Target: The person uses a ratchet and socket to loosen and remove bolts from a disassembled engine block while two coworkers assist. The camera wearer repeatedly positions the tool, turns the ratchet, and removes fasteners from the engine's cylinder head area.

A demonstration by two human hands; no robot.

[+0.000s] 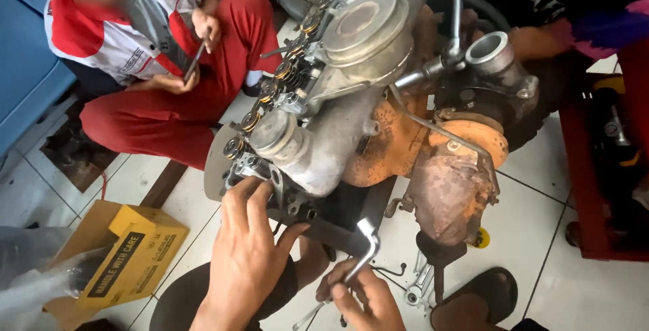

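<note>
Presently the left hand (247, 256) rests open-fingered on the grey metal engine block (324, 148); right hand (362, 297) grips a bent silver socket wrench (362, 250) — fastener work in hand; seating the wrench squarely likely comes next.

Yellow cardboard box (138, 253), red-trousered co-worker (162, 67)

The engine (338, 121) fills the middle, so hands must go round it. At its near end, the left hand (247, 250) blocks the way in. The right hand (362, 297) with its bent wrench (362, 253) takes the gap below. A yellow box (132, 253) stands left, a red cart (598, 182) right. Bare tiles (520, 236) lie open between engine and cart.
</note>
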